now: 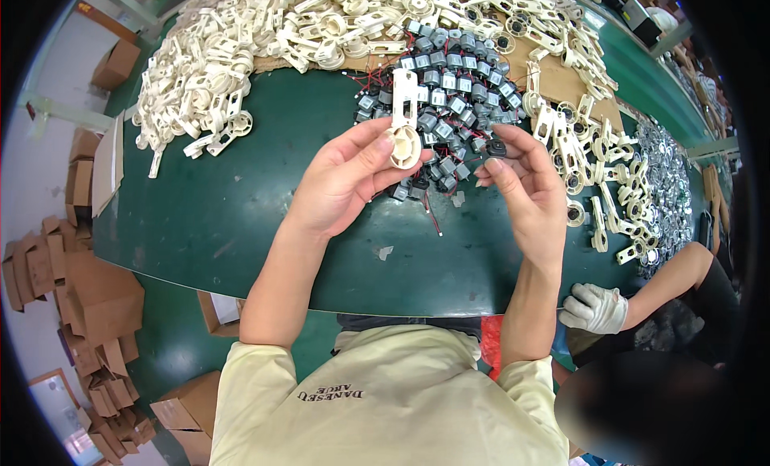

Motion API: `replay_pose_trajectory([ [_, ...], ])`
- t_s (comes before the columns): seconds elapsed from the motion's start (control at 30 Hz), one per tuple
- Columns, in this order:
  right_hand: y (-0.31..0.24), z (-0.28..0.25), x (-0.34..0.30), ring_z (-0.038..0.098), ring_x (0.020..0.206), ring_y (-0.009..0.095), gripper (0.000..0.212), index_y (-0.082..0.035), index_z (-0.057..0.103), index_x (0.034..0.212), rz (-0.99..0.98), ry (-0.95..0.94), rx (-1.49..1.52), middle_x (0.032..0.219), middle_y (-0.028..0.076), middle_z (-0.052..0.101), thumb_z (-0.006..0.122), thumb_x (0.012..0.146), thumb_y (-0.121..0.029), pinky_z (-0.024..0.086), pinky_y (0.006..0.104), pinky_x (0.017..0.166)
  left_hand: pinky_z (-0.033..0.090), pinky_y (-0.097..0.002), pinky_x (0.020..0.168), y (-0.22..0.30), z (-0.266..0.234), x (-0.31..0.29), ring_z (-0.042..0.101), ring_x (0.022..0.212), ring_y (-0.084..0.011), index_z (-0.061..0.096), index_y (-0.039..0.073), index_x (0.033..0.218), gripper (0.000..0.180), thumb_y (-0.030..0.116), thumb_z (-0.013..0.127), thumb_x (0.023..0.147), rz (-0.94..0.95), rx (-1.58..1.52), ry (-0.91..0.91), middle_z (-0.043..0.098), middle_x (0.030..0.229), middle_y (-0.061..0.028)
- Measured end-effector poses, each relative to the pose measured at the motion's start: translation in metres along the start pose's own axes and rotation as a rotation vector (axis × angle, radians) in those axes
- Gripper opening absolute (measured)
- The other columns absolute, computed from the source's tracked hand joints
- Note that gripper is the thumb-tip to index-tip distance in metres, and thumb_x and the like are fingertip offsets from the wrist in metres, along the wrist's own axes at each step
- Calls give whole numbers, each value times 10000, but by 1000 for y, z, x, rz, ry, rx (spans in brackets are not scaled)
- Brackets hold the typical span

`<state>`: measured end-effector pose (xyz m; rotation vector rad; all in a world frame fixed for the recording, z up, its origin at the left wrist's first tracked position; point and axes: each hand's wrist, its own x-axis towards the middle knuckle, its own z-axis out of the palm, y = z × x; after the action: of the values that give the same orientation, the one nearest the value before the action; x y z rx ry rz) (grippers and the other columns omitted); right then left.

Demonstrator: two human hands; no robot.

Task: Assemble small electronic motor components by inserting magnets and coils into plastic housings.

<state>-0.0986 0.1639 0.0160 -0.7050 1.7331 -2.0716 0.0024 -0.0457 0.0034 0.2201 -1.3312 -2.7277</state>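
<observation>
My left hand (pixel 346 177) holds up a cream plastic bracket (pixel 404 123) with a round end and a slotted arm, pinched between thumb and fingers. My right hand (pixel 521 181) grips a small grey motor (pixel 496 148) with its fingertips, a short way right of the bracket. Both hands hover over the green table (pixel 241 217), just in front of a pile of small grey motors (pixel 449 89) with red and black wires.
Heaps of cream plastic brackets (pixel 216 57) cover the table's far side and right side (pixel 593 169). A pile of metal parts (pixel 670 185) lies at far right. Another person's gloved hand (pixel 595 307) rests on the table edge. Cardboard boxes (pixel 88 305) litter the floor at left.
</observation>
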Motion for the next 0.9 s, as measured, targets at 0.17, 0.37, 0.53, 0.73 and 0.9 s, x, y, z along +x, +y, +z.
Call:
replay_pose_trajectory([
  [0.17, 0, 0, 3, 625, 891, 116, 256, 42, 537, 1185, -15, 4, 22, 1057, 72, 610, 578, 933, 29, 523, 259, 797, 523, -398, 972, 4, 12, 9, 606, 1148, -339, 472, -74, 1294, 366, 137, 511, 998, 0, 55, 34, 600, 1217, -198],
  [0.37, 9, 1, -2, 603, 817, 83, 250, -56, 606, 1111, 65, 13, -143, 942, 41, 636, 675, 870, -53, 507, 244, 727, 427, -374, 978, -7, -4, 5, 568, 1102, -324, 566, -11, 1224, 395, 85, 654, 851, 554, 1598, 476, 595, 1178, -181],
  [0.53, 12, 14, -9, 596, 735, 115, 259, -32, 607, 1119, -170, -36, -247, 844, 49, 624, 673, 869, -54, 506, 281, 678, 456, -311, 913, -13, 11, -12, 577, 1032, -199, 557, -12, 1233, 325, -5, 570, 908, 409, 950, 177, 571, 1183, -93],
  [0.73, 14, 7, -12, 659, 803, 145, 288, -14, 566, 1200, -82, -200, -216, 941, 100, 684, 599, 918, -62, 535, 292, 726, 494, -257, 799, -33, 22, 0, 584, 912, -130, 565, -36, 1164, 274, -63, 566, 891, 275, 652, 43, 598, 1060, -76],
  [0.9, 26, 16, 10, 683, 859, 240, 279, -22, 594, 1180, -221, -153, -376, 1000, 142, 684, 604, 909, -90, 545, 336, 760, 508, -262, 809, 53, -2, -14, 597, 913, -129, 588, -28, 1132, 216, -32, 555, 918, 471, 945, 376, 611, 1078, -71],
])
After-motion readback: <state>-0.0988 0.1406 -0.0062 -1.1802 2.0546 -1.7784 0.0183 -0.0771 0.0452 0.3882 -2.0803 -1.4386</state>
